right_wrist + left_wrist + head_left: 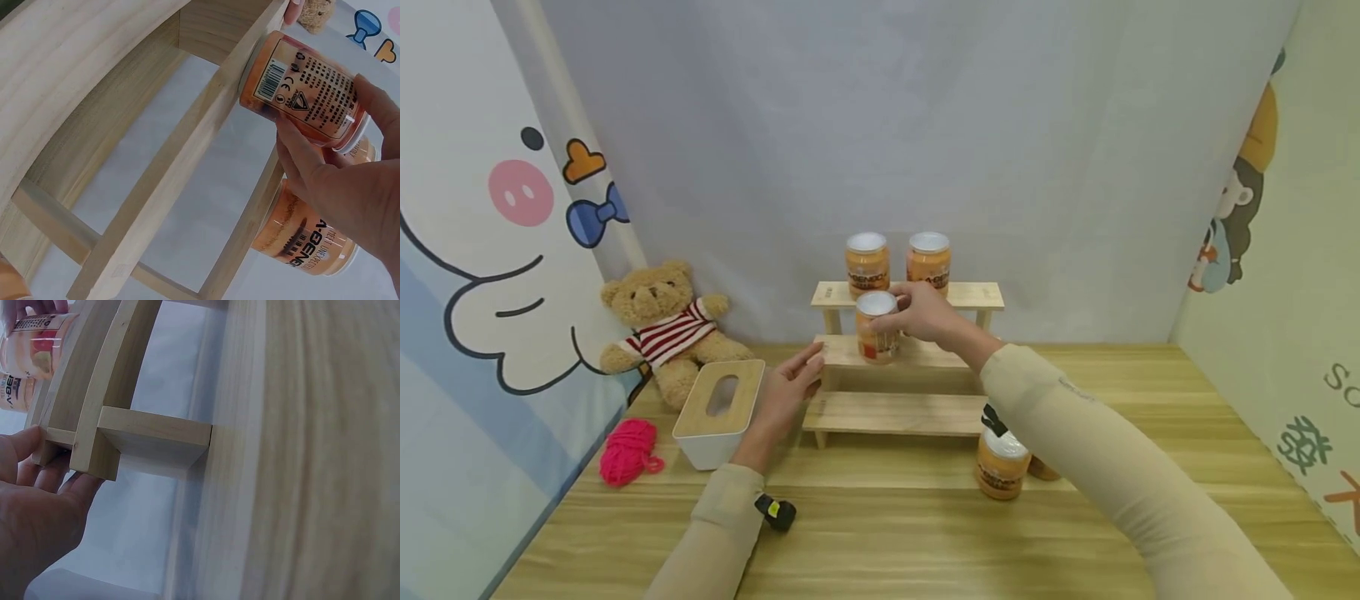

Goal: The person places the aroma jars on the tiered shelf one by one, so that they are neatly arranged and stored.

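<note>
Head view: we note the left hand [784, 396], fingers extended, touching the left end of the wooden rack [887, 412]. Held jar [874, 332] upright at the middle step, long axis vertical, white lid [876, 302] up; whether its base touches, we cannot tell. Right hand [928, 315] grips it. Table [865, 533], wood-grained: yarn [628, 452], tissue box [707, 450], spare jar [1002, 475]. Cartoon wall [467, 300], grey curtain [925, 125], printed wall [1262, 350].

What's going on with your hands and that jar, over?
Right hand grips white-lidded orange jar at middle shelf. Left hand touches wooden stand's left end. Two similar jars behind on top shelf, seemingly not blocking.
</note>
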{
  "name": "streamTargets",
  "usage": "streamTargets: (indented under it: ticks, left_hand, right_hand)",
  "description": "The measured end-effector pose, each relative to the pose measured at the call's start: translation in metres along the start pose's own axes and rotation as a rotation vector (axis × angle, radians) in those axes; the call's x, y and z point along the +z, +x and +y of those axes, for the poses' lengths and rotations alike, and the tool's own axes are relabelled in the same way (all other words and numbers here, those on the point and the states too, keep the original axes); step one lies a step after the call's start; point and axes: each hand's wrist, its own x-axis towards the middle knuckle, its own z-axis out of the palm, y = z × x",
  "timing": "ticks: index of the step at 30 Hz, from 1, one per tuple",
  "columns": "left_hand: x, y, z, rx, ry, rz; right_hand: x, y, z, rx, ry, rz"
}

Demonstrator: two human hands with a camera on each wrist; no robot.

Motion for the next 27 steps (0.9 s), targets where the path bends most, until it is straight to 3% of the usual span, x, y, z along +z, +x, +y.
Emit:
streamTargets:
  ticks: [14, 18, 23, 27]
  left_hand:
    - [0.001, 0.0, 0.001, 0.008, -0.001, -0.02]
    - [0.001, 0.0, 0.001, 0.003, -0.006, -0.013]
    - [0.001, 0.0, 0.002, -0.001, -0.01, -0.006]
    - [0.002, -0.001, 0.003, 0.001, -0.004, -0.013]
  right_hand:
    - [-0.005, -0.004, -0.005, 0.038, -0.027, 0.016]
    - [-0.015, -0.01, -0.008, 0.064, 0.037, 0.014]
    - [-0.031, -0.028, -0.007, 0.064, 0.132, -0.003]
    - [-0.05, -0.049, 0.005, 0.035, 0.123, -0.018]
